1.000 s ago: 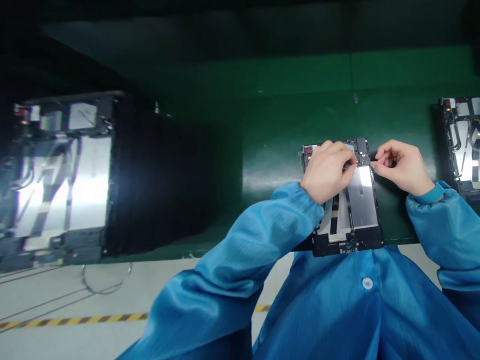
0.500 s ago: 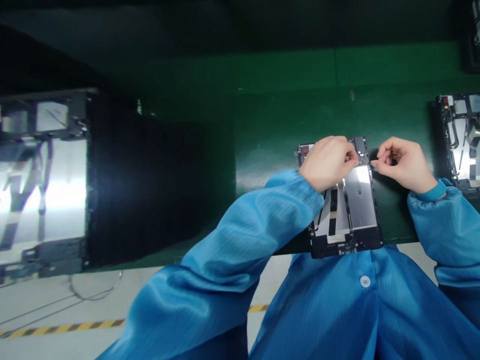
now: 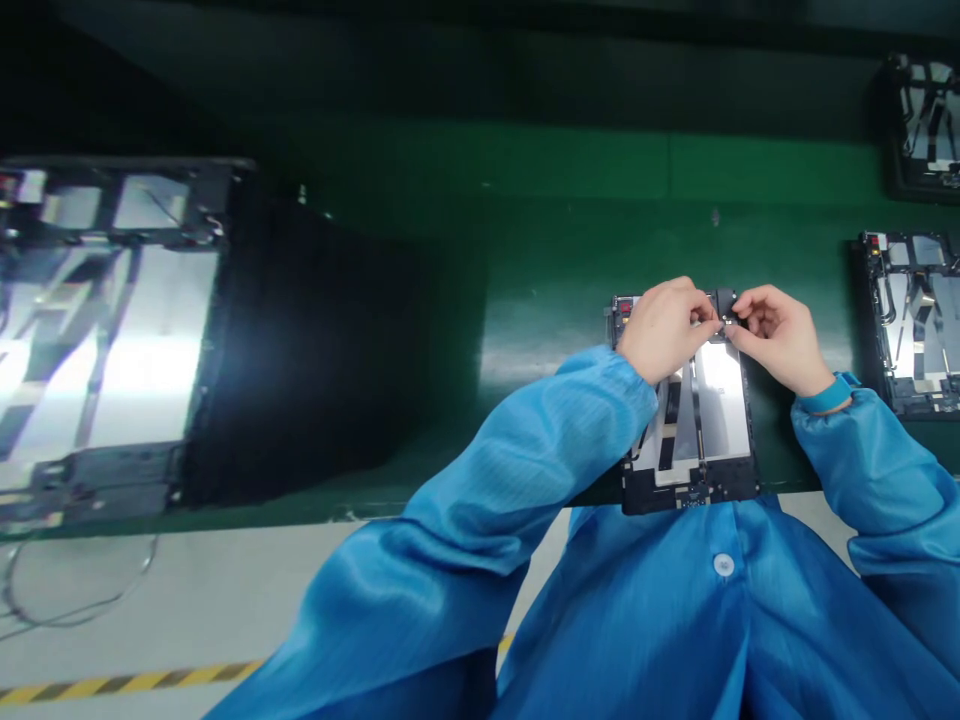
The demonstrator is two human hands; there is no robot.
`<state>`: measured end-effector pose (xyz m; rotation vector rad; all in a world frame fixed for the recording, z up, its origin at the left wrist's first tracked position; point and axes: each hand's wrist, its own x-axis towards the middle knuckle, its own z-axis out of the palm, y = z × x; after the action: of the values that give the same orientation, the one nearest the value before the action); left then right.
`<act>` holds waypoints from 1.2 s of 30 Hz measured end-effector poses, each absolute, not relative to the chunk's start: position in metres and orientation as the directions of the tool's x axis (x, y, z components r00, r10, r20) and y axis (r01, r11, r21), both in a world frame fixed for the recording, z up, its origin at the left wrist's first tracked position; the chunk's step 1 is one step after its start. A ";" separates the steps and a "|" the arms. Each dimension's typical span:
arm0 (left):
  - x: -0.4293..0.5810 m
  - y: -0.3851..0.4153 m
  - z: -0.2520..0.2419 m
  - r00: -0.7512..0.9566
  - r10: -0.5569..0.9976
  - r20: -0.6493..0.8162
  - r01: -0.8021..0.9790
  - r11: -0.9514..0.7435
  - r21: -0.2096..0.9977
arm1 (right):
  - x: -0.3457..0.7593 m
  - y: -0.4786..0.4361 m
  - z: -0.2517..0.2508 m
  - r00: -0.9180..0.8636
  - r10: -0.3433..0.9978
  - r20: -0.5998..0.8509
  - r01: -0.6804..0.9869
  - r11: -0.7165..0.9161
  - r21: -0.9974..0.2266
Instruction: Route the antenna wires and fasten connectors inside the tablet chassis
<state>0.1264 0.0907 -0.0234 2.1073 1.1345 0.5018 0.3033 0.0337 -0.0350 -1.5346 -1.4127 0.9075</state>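
Observation:
An opened tablet-like device (image 3: 727, 390) lies in front of me at the table's near edge, its silver plates, black ribbon cables and dark lower strip showing. Over its upper part, my left hand (image 3: 666, 328) is closed in a pinch, covering much of the top left corner. My right hand (image 3: 780, 335) comes in from the right side, thumb and finger pinched close to the left fingertips, near the device's upper right corner. Whatever lies between the fingertips is too small to make out.
Another opened device (image 3: 919, 320) lies to the right, with one more (image 3: 928, 125) behind it in a black holder. At far left a similar device (image 3: 150, 330) sits on a dark stack. The green table (image 3: 555, 240) ends just before my body.
My right hand has moved left, from beside the device to its upper right corner, meeting the left fingertips. My left hand stays over the device. The camera view has shifted slightly.

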 end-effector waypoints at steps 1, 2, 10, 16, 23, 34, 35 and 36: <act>0.127 0.090 -0.024 0.542 0.840 0.009 0.587 -0.386 0.712 | 0.305 0.034 -0.036 0.084 0.996 0.008 0.397 -0.026 -0.918; 0.127 0.090 -0.025 0.542 0.840 0.010 0.592 -0.391 0.705 | 0.306 0.034 -0.036 0.066 0.998 -0.008 0.402 -0.034 -0.915; 0.126 0.087 -0.027 0.532 0.846 0.036 0.566 -0.388 0.728 | 0.308 0.035 -0.033 0.020 0.995 -0.098 0.309 -0.099 -0.946; 0.125 0.087 -0.029 0.526 0.849 0.050 0.546 -0.383 0.745 | 0.309 0.036 -0.030 0.014 0.990 -0.139 0.254 -0.138 -0.957; 0.127 0.086 -0.028 0.530 0.847 0.042 0.555 -0.384 0.738 | 0.307 0.034 -0.030 0.036 0.992 -0.118 0.292 -0.123 -0.949; 0.128 0.086 -0.029 0.539 0.841 0.047 0.544 -0.391 0.742 | 0.310 0.035 -0.030 0.029 0.990 -0.141 0.287 -0.144 -0.947; 0.127 0.086 -0.029 0.539 0.841 0.048 0.546 -0.392 0.741 | 0.310 0.035 -0.030 0.032 0.989 -0.143 0.284 -0.146 -0.948; 0.127 0.086 -0.029 0.538 0.842 0.048 0.548 -0.392 0.738 | 0.310 0.035 -0.030 0.034 0.989 -0.145 0.281 -0.148 -0.948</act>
<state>0.1275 0.0864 -0.0288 2.0958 1.1189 0.5538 0.3103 0.0350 -0.0303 -1.5393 -1.3337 1.1597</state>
